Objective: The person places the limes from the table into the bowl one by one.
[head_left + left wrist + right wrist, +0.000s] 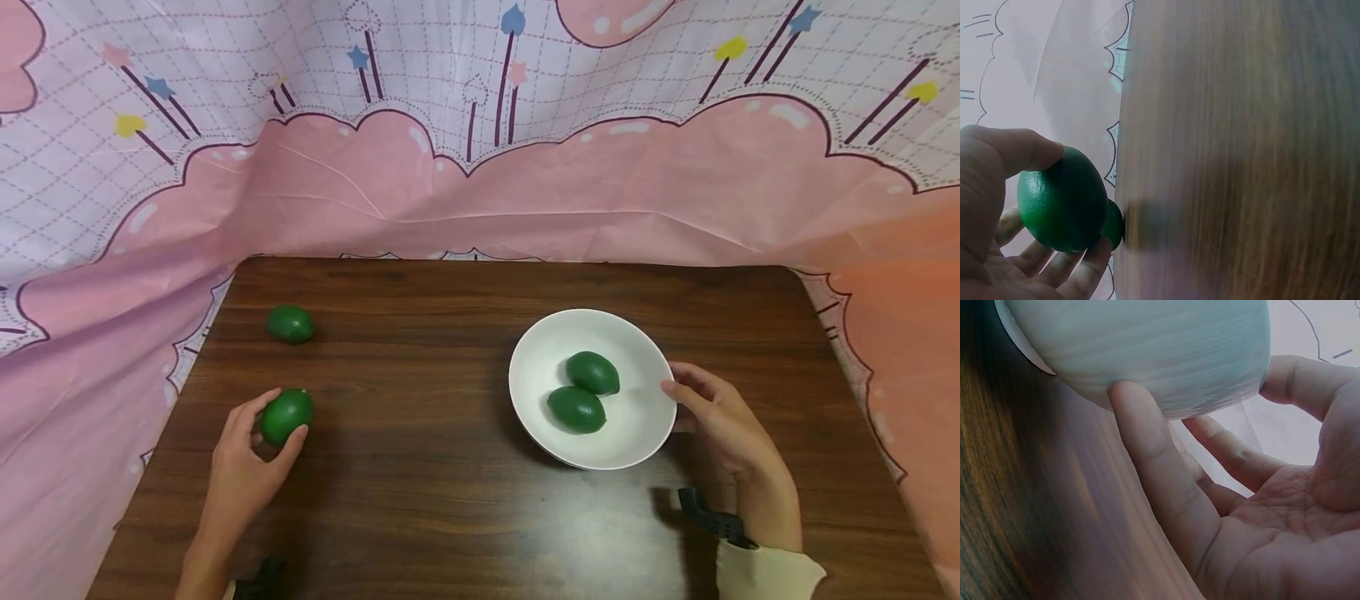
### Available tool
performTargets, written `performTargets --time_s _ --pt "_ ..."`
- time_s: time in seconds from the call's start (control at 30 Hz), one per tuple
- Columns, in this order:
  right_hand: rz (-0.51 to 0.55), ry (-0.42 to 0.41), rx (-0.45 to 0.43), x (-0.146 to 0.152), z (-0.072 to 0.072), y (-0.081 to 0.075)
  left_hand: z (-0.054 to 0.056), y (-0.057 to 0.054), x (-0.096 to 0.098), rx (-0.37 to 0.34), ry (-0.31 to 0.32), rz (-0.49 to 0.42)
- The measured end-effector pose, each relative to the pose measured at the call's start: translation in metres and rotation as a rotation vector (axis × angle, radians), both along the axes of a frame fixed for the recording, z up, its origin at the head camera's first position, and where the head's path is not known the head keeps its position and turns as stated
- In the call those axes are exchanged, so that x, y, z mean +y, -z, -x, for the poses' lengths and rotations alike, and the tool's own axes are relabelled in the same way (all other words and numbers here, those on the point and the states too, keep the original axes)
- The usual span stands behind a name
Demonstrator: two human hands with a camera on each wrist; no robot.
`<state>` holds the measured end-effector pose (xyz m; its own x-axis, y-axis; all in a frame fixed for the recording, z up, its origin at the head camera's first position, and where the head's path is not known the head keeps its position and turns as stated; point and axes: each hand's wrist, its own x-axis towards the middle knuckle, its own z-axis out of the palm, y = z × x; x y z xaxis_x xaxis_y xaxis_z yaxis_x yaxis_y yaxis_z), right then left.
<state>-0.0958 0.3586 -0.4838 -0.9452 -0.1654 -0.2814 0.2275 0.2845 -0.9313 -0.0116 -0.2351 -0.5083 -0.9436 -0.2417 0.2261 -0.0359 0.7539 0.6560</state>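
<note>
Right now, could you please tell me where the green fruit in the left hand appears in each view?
Head: the green fruit is left of centre and below the middle, in the left hand.
Left wrist: left of centre, a little below the middle, partly covering another fruit.
Right wrist: not in it.
Shared landmark: the brown table.

Glossy wood-grain table (420, 500), smooth shiny white bowl (637, 408), waxy green limes (576, 409), creased printed cloth (480, 200)

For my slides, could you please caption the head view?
Left hand grips a green fruit; right hand holds a white bowl with two more.
</note>
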Motion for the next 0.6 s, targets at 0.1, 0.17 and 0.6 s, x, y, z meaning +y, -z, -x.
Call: performTargets --time_s 0.1,0.17,0.6 --pt "-0.007 0.003 -0.007 0.0007 -0.0003 -0.0007 -0.0002 0.0010 0.0024 -0.003 0.000 -0.010" --pt "-0.010 0.004 -0.010 0.0013 -0.0006 -0.0008 0.0001 0.0013 0.0034 -0.003 0.001 -0.013" --pt "-0.002 0.004 -0.023 0.0016 0.0002 0.0002 0.0045 -0.0008 0.0092 -0.019 0.018 -0.012"
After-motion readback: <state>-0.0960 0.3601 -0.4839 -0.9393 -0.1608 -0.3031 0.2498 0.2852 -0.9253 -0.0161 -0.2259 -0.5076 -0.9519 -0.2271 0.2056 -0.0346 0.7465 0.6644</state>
